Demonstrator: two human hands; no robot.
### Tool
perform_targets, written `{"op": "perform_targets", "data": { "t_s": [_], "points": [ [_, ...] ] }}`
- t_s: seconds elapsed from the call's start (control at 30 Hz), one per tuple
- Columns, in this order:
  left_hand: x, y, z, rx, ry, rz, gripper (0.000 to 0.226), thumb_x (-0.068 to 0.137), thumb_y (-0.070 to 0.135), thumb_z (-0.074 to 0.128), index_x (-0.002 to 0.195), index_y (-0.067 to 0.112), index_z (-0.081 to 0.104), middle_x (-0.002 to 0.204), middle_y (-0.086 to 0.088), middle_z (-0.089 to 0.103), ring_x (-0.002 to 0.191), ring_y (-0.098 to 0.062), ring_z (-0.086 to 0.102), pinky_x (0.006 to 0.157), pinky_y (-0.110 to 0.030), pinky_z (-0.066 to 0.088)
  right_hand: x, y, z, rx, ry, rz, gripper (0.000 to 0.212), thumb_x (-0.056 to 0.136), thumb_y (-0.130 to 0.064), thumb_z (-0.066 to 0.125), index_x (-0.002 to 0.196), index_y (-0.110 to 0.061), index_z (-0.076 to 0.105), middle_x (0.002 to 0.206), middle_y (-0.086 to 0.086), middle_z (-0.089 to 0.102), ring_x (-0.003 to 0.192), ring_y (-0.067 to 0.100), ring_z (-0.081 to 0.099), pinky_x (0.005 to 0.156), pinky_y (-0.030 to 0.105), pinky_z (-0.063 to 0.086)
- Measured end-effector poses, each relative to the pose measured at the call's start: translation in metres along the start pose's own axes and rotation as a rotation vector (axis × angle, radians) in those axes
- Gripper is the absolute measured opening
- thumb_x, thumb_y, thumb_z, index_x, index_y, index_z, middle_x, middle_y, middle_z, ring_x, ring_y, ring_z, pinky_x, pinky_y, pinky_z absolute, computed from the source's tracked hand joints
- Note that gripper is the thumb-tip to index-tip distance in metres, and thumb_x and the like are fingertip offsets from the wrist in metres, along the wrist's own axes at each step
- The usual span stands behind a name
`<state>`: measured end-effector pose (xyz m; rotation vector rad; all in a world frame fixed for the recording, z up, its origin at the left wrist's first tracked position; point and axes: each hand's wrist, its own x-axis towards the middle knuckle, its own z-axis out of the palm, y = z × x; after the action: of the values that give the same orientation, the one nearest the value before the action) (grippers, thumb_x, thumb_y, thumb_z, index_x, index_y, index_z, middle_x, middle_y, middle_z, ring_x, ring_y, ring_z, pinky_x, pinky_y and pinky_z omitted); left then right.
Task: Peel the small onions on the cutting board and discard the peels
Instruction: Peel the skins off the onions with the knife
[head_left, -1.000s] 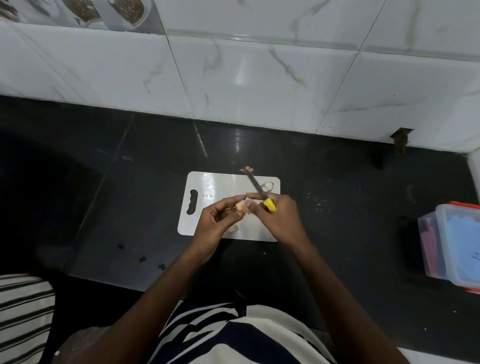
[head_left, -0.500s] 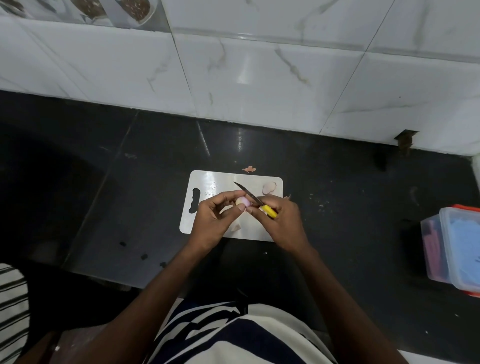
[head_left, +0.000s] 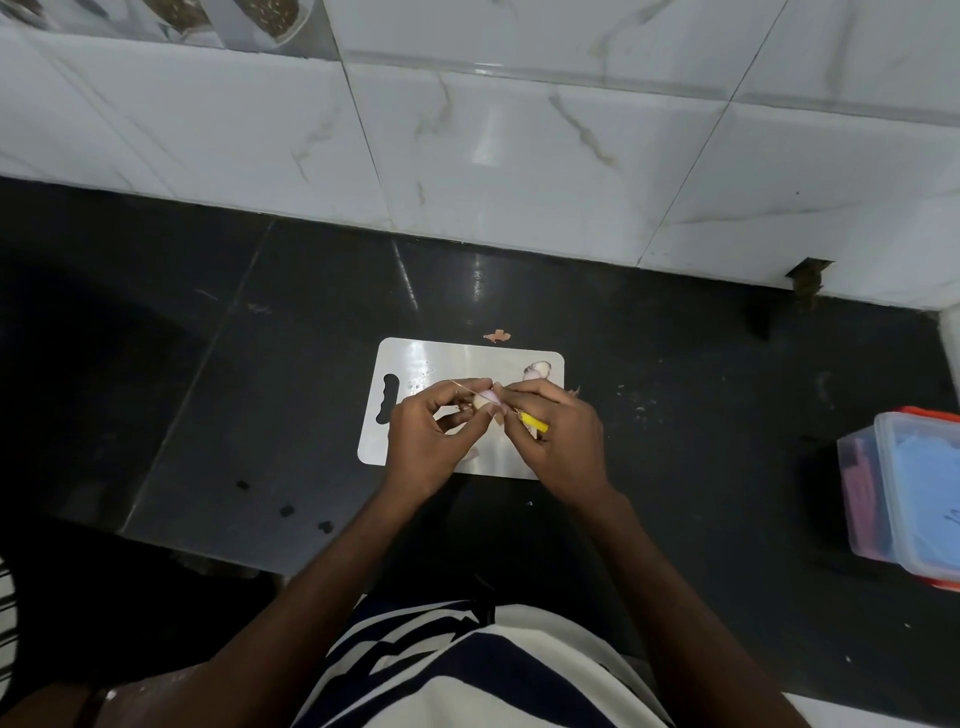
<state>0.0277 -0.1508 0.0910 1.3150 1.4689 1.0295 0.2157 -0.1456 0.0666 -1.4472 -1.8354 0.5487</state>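
A white cutting board (head_left: 441, 364) lies on the black counter. Above its middle, my left hand (head_left: 431, 447) pinches a small pale pink onion (head_left: 485, 401) between thumb and fingers. My right hand (head_left: 558, 441) meets the onion from the right and holds a yellow-handled knife (head_left: 535, 423); only the handle shows, the blade is hidden behind the fingers. Thin strands of peel hang from the onion. Another small onion (head_left: 537, 370) rests at the board's far right corner. A peel scrap (head_left: 497, 336) lies on the counter just beyond the board.
A clear plastic box (head_left: 904, 493) with blue and pink contents and an orange lid stands at the right edge. A white marble-tiled wall (head_left: 519, 130) rises behind the counter. Small dark specks (head_left: 285, 509) dot the counter near the left front.
The knife blade, which pointed up and away over the board, has swung down out of sight. Both hands have stayed together over the board, working the onion.
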Motion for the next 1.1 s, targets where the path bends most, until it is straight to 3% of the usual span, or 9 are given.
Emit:
{"op": "perform_targets", "data": {
  "t_s": [0.2, 0.53, 0.73, 0.93, 1.1],
  "points": [
    [-0.003, 0.002, -0.004, -0.011, -0.022, 0.023, 0.016, 0.094, 0.007, 0.084, 0.109, 0.013, 0.086, 0.118, 0.009, 0.083, 0.112, -0.012, 0.077, 0.092, -0.02, 0.062, 0.0, 0.002, -0.005, 0.055, -0.024, -0.007, 0.024, 0.097, -0.031, 0.076, 0.118, -0.02, 0.083, 0.112, -0.008, 0.079, 0.099, 0.008, 0.071, 0.081, 0.031, 0.06],
    [-0.004, 0.003, -0.002, 0.054, -0.04, 0.069, 0.023, 0.093, 0.008, 0.085, 0.115, 0.014, 0.085, 0.118, 0.008, 0.083, 0.108, -0.013, 0.079, 0.093, -0.028, 0.065, -0.003, -0.006, -0.005, 0.021, 0.055, 0.033, 0.023, 0.088, -0.031, 0.081, 0.109, -0.021, 0.086, 0.103, -0.01, 0.082, 0.091, 0.005, 0.072, 0.075, 0.031, 0.061],
    [-0.005, 0.003, -0.002, 0.062, -0.05, 0.075, 0.021, 0.093, 0.008, 0.086, 0.112, 0.015, 0.086, 0.117, 0.011, 0.082, 0.107, -0.006, 0.078, 0.089, -0.02, 0.063, -0.005, -0.009, -0.002, 0.005, 0.056, 0.074, 0.024, 0.087, -0.033, 0.08, 0.108, -0.023, 0.086, 0.101, -0.01, 0.082, 0.088, 0.006, 0.072, 0.075, 0.034, 0.061],
    [-0.005, 0.003, -0.003, 0.08, -0.062, 0.058, 0.019, 0.093, 0.009, 0.086, 0.111, 0.016, 0.086, 0.113, 0.011, 0.083, 0.103, -0.005, 0.077, 0.087, -0.019, 0.063, -0.004, -0.02, -0.002, -0.073, 0.113, 0.126, 0.02, 0.084, -0.035, 0.083, 0.101, -0.025, 0.087, 0.091, -0.011, 0.081, 0.079, 0.007, 0.071, 0.066, 0.019, 0.049],
    [-0.005, 0.001, -0.004, 0.078, -0.074, 0.039, 0.02, 0.093, 0.014, 0.087, 0.113, 0.017, 0.086, 0.111, 0.01, 0.084, 0.099, -0.007, 0.077, 0.088, -0.024, 0.065, -0.005, -0.021, -0.001, -0.052, 0.12, 0.166, 0.022, 0.086, -0.041, 0.082, 0.101, -0.026, 0.086, 0.087, -0.011, 0.081, 0.076, 0.009, 0.071, 0.063, 0.029, 0.057]
  ]
}}
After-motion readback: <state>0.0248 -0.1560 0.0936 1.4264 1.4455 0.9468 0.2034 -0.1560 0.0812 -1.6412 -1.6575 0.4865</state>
